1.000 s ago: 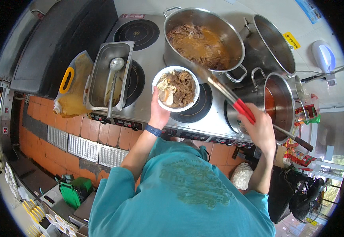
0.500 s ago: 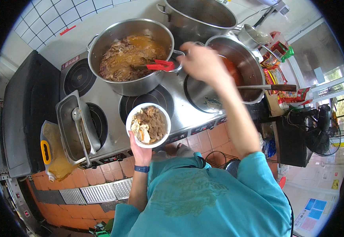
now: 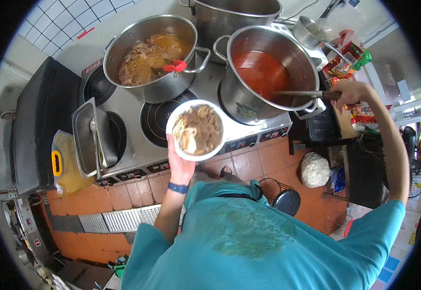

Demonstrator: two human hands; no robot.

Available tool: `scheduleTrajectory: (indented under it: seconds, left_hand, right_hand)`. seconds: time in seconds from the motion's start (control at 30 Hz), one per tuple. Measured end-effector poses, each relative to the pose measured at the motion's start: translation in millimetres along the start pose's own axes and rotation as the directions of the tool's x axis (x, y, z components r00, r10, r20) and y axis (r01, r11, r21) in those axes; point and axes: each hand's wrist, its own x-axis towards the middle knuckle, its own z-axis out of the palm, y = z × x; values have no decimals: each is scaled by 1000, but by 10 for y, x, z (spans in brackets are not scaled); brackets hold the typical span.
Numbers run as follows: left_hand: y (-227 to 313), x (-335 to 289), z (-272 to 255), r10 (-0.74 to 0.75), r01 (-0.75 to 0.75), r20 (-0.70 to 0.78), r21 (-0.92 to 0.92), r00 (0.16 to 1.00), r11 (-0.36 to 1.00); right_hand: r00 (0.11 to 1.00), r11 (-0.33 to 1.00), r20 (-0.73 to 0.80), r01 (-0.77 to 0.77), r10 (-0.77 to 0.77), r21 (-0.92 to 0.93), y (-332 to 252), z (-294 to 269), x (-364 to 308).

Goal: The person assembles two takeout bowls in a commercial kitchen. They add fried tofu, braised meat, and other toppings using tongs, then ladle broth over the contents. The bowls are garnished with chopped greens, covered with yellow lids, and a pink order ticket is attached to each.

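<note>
The white bowl (image 3: pixel 200 157) sits directly above the left hand (image 3: pixel 181 164), toward the stove, its lower left side resting against the palm and fingers. That hand is clamped on the bowl, with the thumb along the outer wall (the other fingers are mostly hidden underneath). Browned meat (image 3: pixel 208 128) fills the right part of the bowl, with pale egg-like pieces (image 3: pixel 186 137) at the left.

The right hand (image 3: pixel 350 94) is well apart from the bowl, out to the right, closed around the brown grip of a ladle (image 3: pixel 303 93). The ladle's shaft crosses the rim of the steel pot (image 3: pixel 242 104), and its lower end is out of sight in the red broth (image 3: pixel 261 75). Behind the bowl, a red-handled utensil (image 3: pixel 175 66) leans inside the meat pot (image 3: pixel 169 92) on the stove (image 3: pixel 134 130).
</note>
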Motion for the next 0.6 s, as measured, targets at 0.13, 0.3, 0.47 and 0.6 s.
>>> scheduleTrajectory:
  seconds: [0.13,0.3,0.47,0.6]
  left_hand:
    - [-283,4,280,50,-50,68,-1,996,999]
    - [-525,-103,465,116,-116,36,0,993,993]
    - [-606,-211,572,146,-145,49,-39,988,989]
    - [-648,-247,629,189,-187,46,-46,981,981]
  right_hand:
    - [969,982,-199,118,-146,-146,16,178,-12]
    - [920,991,-370,132,-132,-26,169,441,-311]
    - [899,984,-418,169,-131,53,349,595,-746]
    - [914,945,-403,176,-52,277,494,715,-1074]
